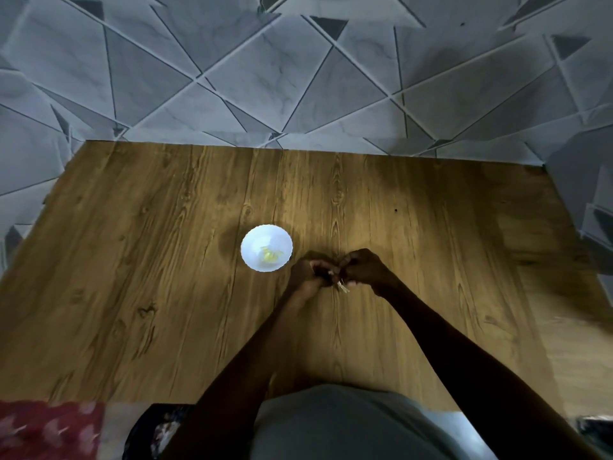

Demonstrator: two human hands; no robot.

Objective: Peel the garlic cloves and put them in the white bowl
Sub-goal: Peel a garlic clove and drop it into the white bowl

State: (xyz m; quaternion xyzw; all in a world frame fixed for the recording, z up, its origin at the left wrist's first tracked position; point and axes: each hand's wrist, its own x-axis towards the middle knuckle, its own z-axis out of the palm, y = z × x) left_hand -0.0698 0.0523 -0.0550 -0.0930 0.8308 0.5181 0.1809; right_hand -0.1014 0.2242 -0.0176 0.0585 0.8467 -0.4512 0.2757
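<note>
A small white bowl (266, 248) with a scalloped rim stands on the wooden table (166, 260), with pale yellow peeled garlic (270, 256) lying in its bottom. Just right of the bowl my left hand (306, 273) and my right hand (363, 268) meet above the table, both with fingers curled. Between them they pinch a small garlic clove (331, 275), mostly hidden by the fingers. A pale strip of papery skin (343, 288) hangs down under my right hand's fingertips.
The table's far edge runs against a grey wall with a triangle pattern (298, 78). A red patterned cloth (49, 429) lies at the near left corner. My grey-clothed body fills the bottom middle. A dark spot (395, 210) marks the table behind my hands.
</note>
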